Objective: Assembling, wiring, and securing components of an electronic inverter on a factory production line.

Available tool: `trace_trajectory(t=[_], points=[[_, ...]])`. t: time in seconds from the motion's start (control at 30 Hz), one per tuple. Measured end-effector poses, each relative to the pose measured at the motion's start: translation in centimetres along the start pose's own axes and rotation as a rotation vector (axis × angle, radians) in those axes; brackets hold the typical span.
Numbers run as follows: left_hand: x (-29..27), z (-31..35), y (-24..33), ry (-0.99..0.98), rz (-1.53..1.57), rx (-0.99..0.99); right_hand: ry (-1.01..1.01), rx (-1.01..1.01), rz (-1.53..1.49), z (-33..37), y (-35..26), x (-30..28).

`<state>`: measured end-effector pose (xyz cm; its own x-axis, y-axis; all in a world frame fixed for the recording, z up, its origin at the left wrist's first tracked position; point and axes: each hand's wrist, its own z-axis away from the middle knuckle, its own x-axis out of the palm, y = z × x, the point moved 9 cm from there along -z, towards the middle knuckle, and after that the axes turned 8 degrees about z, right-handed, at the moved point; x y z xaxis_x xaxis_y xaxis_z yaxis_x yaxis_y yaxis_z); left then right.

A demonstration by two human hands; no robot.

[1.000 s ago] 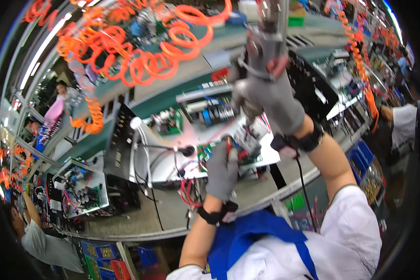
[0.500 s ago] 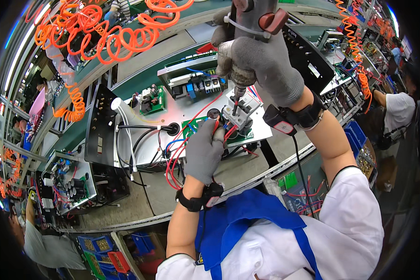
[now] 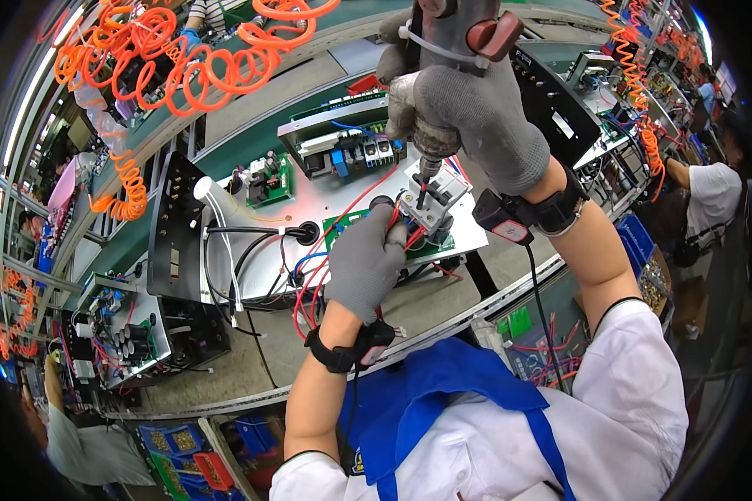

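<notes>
Grey knit gloves (image 3: 514,138) on both hands. Right hand (image 3: 476,108) has its grip wrapped around a power screwdriver (image 3: 444,37), held near vertical above the light-grey component block (image 3: 431,217); driver bit (image 3: 423,195) points down onto that block. Upright hold probably keeps the bit square to it. Whether the tip is seated: too small to tell.

Left hand (image 3: 364,265) is just left of the block, grip pinched on red leads (image 3: 415,239) at its near-left edge, as far as the glove lets that be seen. Likely keeps the wires steady and out of the bit's way.

Block sits over a green circuit board (image 3: 441,248) on the white metal chassis (image 3: 326,196). Chassis lies flat on the worktop (image 3: 430,306), presumably so downward push is backed up.

Left of the block, past the left hand: black cables (image 3: 267,231) into a round grommet (image 3: 308,233), likely guarding the insulation from the sheet edge. Well left of the block: black panel (image 3: 172,238), upright at the chassis end.
</notes>
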<state>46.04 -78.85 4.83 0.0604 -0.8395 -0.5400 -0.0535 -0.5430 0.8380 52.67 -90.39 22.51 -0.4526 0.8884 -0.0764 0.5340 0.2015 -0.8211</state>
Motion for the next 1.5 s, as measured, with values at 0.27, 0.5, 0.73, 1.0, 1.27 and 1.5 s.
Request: trace_trajectory(t=[0.27,0.5,0.73,1.0,1.27,1.5], points=[[2.5,0.2,-1.4,-0.060,0.654,-0.316,-0.052,0.055,0.055,0.0,0.1,0.3],[2.6,0.5,-0.7,0.024,0.664,-0.247,-0.045,-0.001,0.135,-0.3,-0.2,0.7],[2.8,-0.4,-1.7,0.021,0.570,-0.152,-0.078,0.040,0.135,-0.4,0.6,0.8],[2.9,-0.4,-1.7,0.046,0.548,-0.135,-0.110,0.131,0.047,-0.8,0.4,0.9],[2.7,0.1,-1.0,0.101,0.593,-0.098,-0.007,-0.007,-0.015,-1.2,-2.2,0.4],[3.0,0.1,-1.3,0.109,0.595,-0.124,0.031,-0.027,-0.084,-0.2,-1.7,0.0]])
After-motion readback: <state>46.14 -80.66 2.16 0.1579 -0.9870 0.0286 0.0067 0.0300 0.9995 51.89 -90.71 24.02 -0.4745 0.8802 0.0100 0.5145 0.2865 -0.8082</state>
